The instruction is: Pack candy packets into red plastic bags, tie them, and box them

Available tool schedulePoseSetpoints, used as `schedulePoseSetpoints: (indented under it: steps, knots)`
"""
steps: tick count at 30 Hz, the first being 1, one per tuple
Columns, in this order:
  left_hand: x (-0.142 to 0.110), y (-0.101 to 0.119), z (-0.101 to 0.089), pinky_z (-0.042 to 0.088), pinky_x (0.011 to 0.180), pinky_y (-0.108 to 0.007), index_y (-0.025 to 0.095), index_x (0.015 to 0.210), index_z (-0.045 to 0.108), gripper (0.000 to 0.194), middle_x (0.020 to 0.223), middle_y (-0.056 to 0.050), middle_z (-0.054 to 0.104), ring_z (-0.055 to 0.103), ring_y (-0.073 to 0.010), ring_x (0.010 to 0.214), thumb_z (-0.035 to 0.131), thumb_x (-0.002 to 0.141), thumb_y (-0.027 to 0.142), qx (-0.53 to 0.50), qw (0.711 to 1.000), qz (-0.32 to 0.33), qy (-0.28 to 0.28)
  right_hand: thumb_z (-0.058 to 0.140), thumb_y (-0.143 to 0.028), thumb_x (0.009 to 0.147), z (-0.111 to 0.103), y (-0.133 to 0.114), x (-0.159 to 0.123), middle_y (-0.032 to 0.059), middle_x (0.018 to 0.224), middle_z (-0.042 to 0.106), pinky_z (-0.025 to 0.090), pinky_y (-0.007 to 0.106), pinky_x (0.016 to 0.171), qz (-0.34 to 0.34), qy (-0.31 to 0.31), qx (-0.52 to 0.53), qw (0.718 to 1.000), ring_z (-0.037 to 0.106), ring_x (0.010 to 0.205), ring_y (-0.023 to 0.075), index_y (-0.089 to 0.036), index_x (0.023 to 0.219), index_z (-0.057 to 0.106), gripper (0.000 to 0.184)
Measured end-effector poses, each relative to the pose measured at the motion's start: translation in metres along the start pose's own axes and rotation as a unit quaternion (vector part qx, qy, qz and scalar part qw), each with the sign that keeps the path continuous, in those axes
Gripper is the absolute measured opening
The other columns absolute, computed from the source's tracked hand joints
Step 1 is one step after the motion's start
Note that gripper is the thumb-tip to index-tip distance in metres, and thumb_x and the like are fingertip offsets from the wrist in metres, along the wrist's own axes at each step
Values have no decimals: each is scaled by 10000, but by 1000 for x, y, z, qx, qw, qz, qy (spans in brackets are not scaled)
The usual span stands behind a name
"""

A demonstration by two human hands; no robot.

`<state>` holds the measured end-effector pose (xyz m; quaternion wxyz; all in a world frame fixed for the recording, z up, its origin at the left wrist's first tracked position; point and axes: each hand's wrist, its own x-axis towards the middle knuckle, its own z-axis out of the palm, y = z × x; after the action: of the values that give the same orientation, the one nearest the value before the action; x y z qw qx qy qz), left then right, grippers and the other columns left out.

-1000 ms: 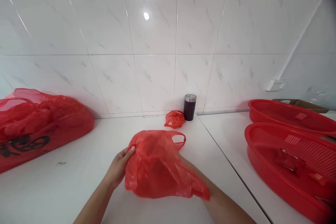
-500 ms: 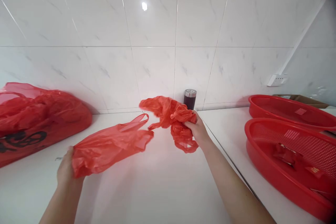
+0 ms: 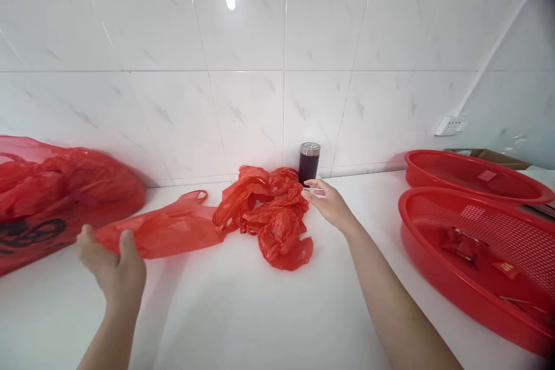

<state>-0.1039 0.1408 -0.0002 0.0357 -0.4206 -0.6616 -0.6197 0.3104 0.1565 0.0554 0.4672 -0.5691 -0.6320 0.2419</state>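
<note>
A flattened red plastic bag lies across the white table, its handle loop toward the wall. My left hand is over its near left end, thumb and fingers apart, slightly blurred; whether it touches the bag I cannot tell. Beside that bag, a heap of crumpled red plastic bags rests on the table. At the heap's right edge my right hand has its fingers extended and apart, holding nothing. Just behind the heap stands a dark cylinder with a silver lid.
At left sits a large stuffed red bag with black print. Two red plastic baskets stand at right, the nearer one holding several small red packets. A cardboard box is behind them. The tiled wall has a power socket.
My right hand has let go of the crumpled bags, which now rest on the table. My left hand has opened, and its bag has come down flat. The view has shifted slightly.
</note>
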Motion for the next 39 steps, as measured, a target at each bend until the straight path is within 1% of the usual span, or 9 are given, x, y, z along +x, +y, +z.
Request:
schedulePoseSetpoints:
  steps: [4,9,12,16,19,23,27,33,39]
  knots:
    - [-26,34,9,152,1156,-485,172,1445,367,648,1578,-159,196,174,-310,1443,467,889,490,102,989,91,-55,491,-496,883,-1,7,-1,79,1360,496,397,401,1004,34,-75,-112,990,482,1231,245,-265,1251,531,436]
    - [-53,17,34,194,1003,-726,310,1394,464,597,1606,-132,66,106,-500,1406,428,865,583,286,913,-11,-291,814,-432,599,24,18,-12,53,1099,657,495,328,804,56,-298,-126,945,633,950,235,-289,1169,649,611]
    - [-50,7,32,194,1004,-717,249,1489,290,633,1592,-201,36,122,-495,1404,369,914,502,293,923,-23,-250,817,-279,596,45,22,-18,26,988,678,480,300,745,28,-361,-148,920,634,881,211,-321,1356,503,823]
    - [-46,30,22,182,1086,-615,193,1465,324,587,1581,-214,78,128,-383,1439,409,927,411,159,969,127,-142,645,-199,764,50,17,-18,-10,834,669,447,303,735,-1,-317,-152,936,619,795,184,-322,1332,512,597]
    - [-68,52,27,279,1092,-492,206,1300,525,456,1433,-168,412,350,-321,1349,484,889,399,32,952,178,-246,563,-262,839,42,12,-17,-14,890,664,439,290,735,-14,-282,-138,949,613,833,171,-326,1297,495,467]
    - [-115,64,45,456,889,-430,274,1100,652,352,1100,-77,664,584,-299,1040,639,762,373,-17,887,121,-444,719,-414,699,54,11,-28,10,854,653,416,278,612,-3,-298,-151,943,603,756,200,-253,1071,581,429]
    - [-127,64,48,466,734,-349,264,855,713,171,857,-26,708,621,-251,819,647,698,246,-63,866,54,-492,797,-301,573,79,8,-42,-8,737,610,358,259,570,-16,-319,-151,935,563,684,188,-217,820,581,339]
    - [-77,60,33,483,741,-302,212,799,656,163,764,-2,683,619,-196,774,659,734,362,-213,891,-127,-381,546,-363,862,36,-12,-29,-47,713,542,362,233,562,-51,-230,-45,971,494,602,112,-235,866,495,138]
    - [-65,65,28,547,651,-298,216,857,628,269,764,-6,665,625,-161,682,643,788,475,-350,839,-290,-300,616,-414,830,-10,-31,-21,-67,622,454,322,219,508,-76,-31,149,985,395,528,89,-226,775,430,270]
